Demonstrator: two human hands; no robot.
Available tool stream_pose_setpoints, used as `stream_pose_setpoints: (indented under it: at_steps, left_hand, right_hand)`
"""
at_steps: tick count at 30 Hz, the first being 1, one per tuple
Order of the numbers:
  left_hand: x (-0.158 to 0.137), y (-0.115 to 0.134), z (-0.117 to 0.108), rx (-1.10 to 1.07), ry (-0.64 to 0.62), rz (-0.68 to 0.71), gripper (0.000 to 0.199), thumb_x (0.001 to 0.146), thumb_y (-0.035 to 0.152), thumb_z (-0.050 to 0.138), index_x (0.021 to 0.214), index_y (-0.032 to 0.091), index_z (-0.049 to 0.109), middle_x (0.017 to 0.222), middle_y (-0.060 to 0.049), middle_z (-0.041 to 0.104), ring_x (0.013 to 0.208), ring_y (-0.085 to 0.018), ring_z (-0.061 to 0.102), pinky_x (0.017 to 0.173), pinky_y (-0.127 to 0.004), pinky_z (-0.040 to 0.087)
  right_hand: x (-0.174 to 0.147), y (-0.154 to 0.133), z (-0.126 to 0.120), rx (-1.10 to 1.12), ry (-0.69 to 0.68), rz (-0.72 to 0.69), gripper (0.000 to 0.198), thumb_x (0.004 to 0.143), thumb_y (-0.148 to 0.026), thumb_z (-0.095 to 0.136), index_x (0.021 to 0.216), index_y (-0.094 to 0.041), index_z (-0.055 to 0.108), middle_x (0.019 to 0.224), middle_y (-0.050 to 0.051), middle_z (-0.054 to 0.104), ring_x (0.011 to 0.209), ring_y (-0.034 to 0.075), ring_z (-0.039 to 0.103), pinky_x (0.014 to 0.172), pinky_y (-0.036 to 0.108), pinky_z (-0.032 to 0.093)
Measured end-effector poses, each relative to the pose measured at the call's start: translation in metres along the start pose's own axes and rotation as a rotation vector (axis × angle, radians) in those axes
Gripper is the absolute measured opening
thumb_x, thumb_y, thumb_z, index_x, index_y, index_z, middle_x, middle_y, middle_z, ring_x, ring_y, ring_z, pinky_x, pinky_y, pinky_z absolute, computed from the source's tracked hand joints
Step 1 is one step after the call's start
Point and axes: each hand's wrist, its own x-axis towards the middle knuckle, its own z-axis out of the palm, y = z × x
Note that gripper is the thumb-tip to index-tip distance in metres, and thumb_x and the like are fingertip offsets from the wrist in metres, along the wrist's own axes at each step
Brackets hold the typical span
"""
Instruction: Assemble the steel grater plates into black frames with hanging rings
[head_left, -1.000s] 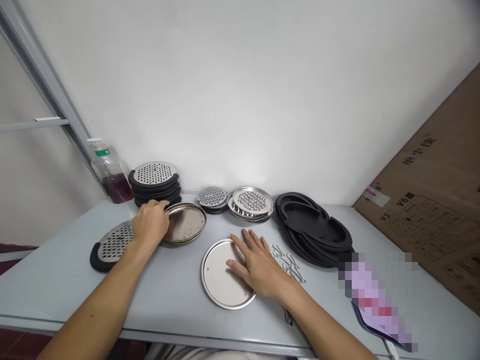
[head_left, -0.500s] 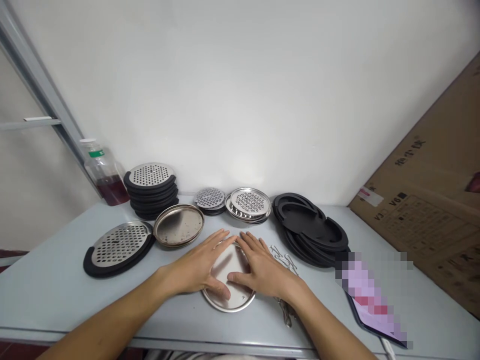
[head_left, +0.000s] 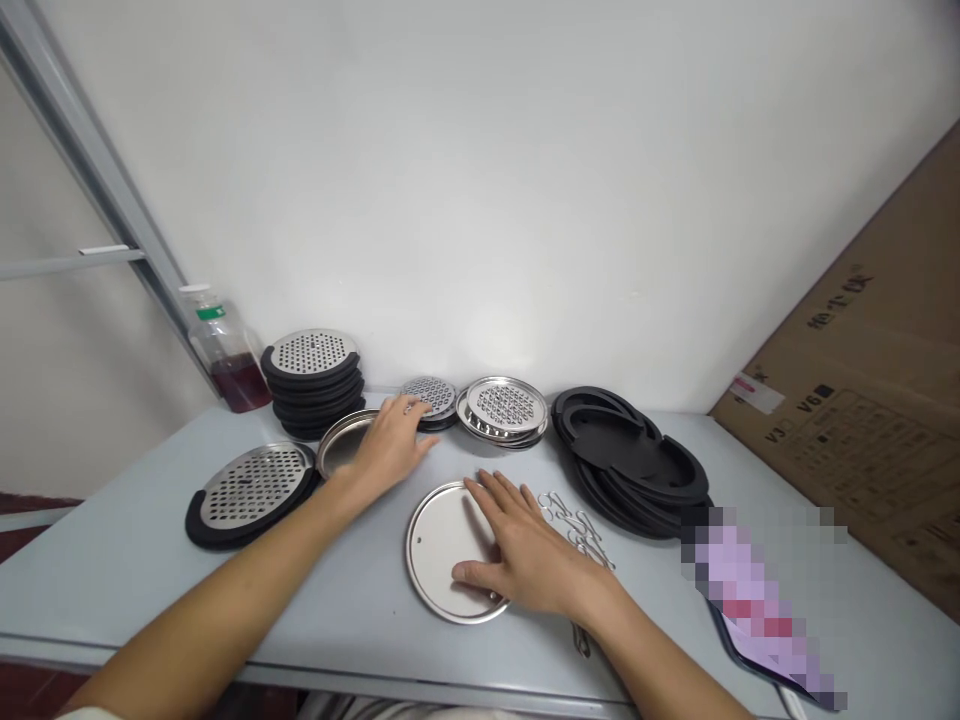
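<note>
A round metal tray (head_left: 442, 545) with a raised rim and small holes lies flat at the front middle of the table. Over its right side rests my right hand (head_left: 517, 545), fingers spread, holding nothing. My left hand (head_left: 390, 440) is stretched out farther back, its fingers apart, above the right part of a second metal tray (head_left: 346, 440). Its fingertips come in front of a small stack of perforated metal discs (head_left: 429, 392) by the wall; whether they touch cannot be made out. Beside my right hand lie several bent wire hooks (head_left: 581, 530).
Perforated discs on black bases form a tall stack (head_left: 313, 360) at left, with a single one (head_left: 255, 490) before it. More metal discs (head_left: 506, 405) and black round bases (head_left: 630, 450) stand along the back. A bottle (head_left: 240, 375), a phone (head_left: 757, 600) and a cardboard box (head_left: 862, 380) flank them.
My left hand has left the front metal tray and moved back and left toward the small perforated discs. My right hand stays over the tray's right side. The view has shifted slightly.
</note>
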Motion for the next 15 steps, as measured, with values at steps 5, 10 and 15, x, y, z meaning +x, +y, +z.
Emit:
stream_pose_setpoints:
  at_steps: [5, 10, 15]
  left_hand:
    - [0.030, -0.014, 0.009, 0.127, -0.019, -0.102, 0.029, 0.082, 0.031, 0.068, 0.107, 0.016, 0.066, 0.118, -0.014, 0.060, 0.114, -0.032, 0.050, 0.098, -0.044, 0.041]
    - [0.031, -0.008, 0.017, 0.167, -0.003, -0.122, 0.026, 0.084, 0.030, 0.065, 0.107, 0.017, 0.066, 0.118, -0.014, 0.061, 0.114, -0.033, 0.049, 0.095, -0.045, 0.040]
    - [0.033, -0.010, 0.018, 0.169, -0.012, -0.115, 0.026, 0.086, 0.031, 0.062, 0.109, 0.019, 0.067, 0.120, -0.013, 0.061, 0.116, -0.032, 0.048, 0.097, -0.043, 0.041]
  right_hand:
    - [0.001, 0.001, 0.002, 0.012, 0.008, -0.007, 0.098, 0.078, -0.070, 0.056, 0.153, -0.026, 0.013, 0.160, 0.015, 0.009, 0.147, 0.035, -0.001, 0.116, 0.058, 0.004]
    - [0.001, 0.001, 0.002, 0.017, 0.009, -0.006, 0.095, 0.078, -0.068, 0.057, 0.153, -0.027, 0.015, 0.160, 0.015, 0.011, 0.147, 0.036, 0.000, 0.115, 0.059, 0.003]
    - [0.000, 0.001, 0.002, 0.025, 0.013, 0.001, 0.092, 0.080, -0.066, 0.057, 0.153, -0.027, 0.016, 0.160, 0.015, 0.011, 0.147, 0.035, 0.000, 0.115, 0.058, 0.004]
